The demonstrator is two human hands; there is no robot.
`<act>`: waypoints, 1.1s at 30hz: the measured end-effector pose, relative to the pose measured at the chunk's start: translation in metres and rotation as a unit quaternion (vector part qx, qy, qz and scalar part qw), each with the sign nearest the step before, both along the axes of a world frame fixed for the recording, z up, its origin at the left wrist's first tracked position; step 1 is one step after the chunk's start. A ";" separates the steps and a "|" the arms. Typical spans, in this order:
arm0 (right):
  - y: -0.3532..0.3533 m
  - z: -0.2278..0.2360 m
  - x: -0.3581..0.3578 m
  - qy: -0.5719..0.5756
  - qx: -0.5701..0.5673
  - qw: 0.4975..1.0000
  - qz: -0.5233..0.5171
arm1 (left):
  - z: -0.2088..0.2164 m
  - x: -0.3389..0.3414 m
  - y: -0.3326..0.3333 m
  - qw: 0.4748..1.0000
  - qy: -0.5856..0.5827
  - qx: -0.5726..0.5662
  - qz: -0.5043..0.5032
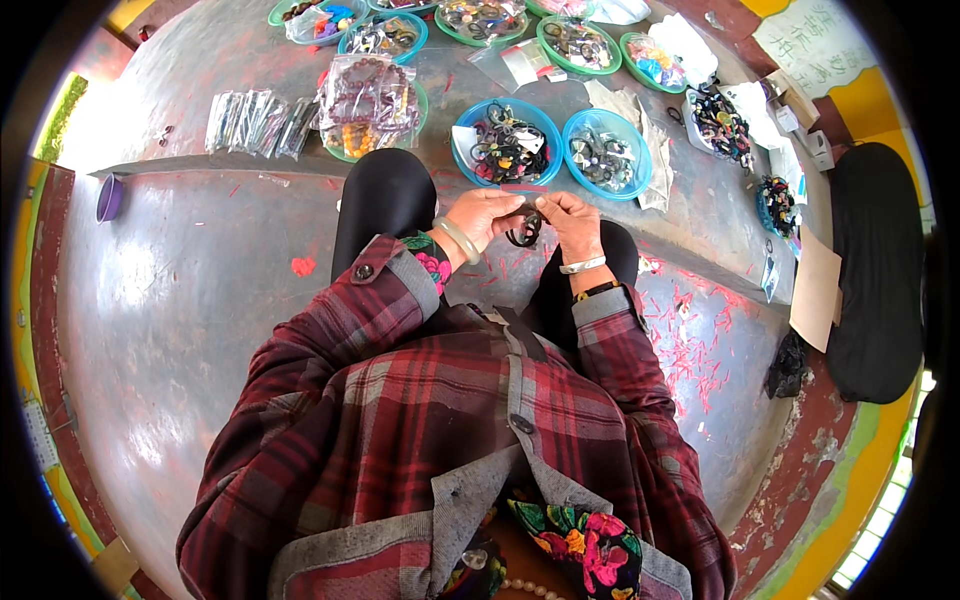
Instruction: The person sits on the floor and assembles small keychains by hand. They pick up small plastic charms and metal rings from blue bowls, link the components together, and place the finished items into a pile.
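Note:
My left hand point(482, 216) and my right hand point(574, 226) meet above my knees, thumbs and fingertips pinched together. Between them hangs a dark looped cord point(524, 232), perhaps a bracelet; its exact kind is too small to make out. A thin red strip point(523, 188) shows just beyond my fingertips. Right past my hands stand a blue basket point(556, 128) of black cords and small trinkets, and a second blue basket point(647, 160) with greyish pieces in it.
Clear packets point(262, 123) lie in a row at the left, near bagged dark red beads point(368, 95). Several more baskets line the back. A white tray point(690, 122) of black cords stands at right. Red scraps point(690, 350) litter the lower floor; a purple bowl point(110, 198) is far left.

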State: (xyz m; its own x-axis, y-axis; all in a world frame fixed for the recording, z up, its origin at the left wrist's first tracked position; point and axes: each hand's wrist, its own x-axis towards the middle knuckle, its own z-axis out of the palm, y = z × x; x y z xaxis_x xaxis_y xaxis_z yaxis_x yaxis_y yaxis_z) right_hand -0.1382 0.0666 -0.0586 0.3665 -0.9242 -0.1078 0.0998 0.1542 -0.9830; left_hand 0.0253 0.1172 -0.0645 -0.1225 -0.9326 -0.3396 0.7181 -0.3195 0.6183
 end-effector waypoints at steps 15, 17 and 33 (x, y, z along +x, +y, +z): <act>-0.002 0.005 -0.004 0.137 0.056 0.980 0.137 | -0.001 0.009 -0.006 0.992 0.053 0.019 0.115; -0.002 0.004 -0.002 0.137 0.047 0.978 0.149 | 0.000 0.010 -0.005 0.990 0.056 0.026 0.130; -0.003 -0.001 -0.005 0.114 0.019 0.981 0.155 | 0.010 0.012 -0.005 0.985 0.063 0.003 0.158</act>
